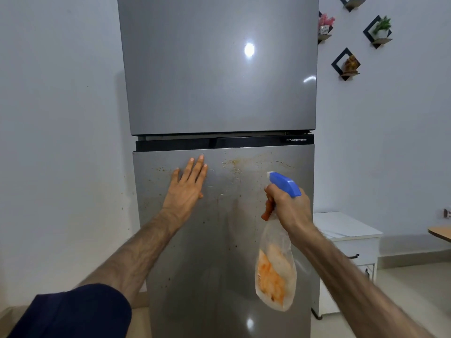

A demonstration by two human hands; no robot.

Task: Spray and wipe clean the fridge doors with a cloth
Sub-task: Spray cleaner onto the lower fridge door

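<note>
A tall grey two-door fridge fills the middle of the view. Its upper door (217, 69) looks clean and glossy. The lower door (219, 252) carries brownish-yellow splatter near its top edge and specks further down. My left hand (186, 186) lies flat on the lower door at its upper left, fingers straight. My right hand (289, 206) grips the neck of a clear spray bottle (275, 272) with a blue head, orange trigger and orange label, held in front of the door's right side, nozzle pointing at the stains. No cloth is in view.
A white wall (61, 142) stands close on the left of the fridge. A low white cabinet (349, 240) sits to the right, with a wooden table edge (440, 232) beyond it. Diamond wall shelves (377, 32) with small ornaments hang at the upper right.
</note>
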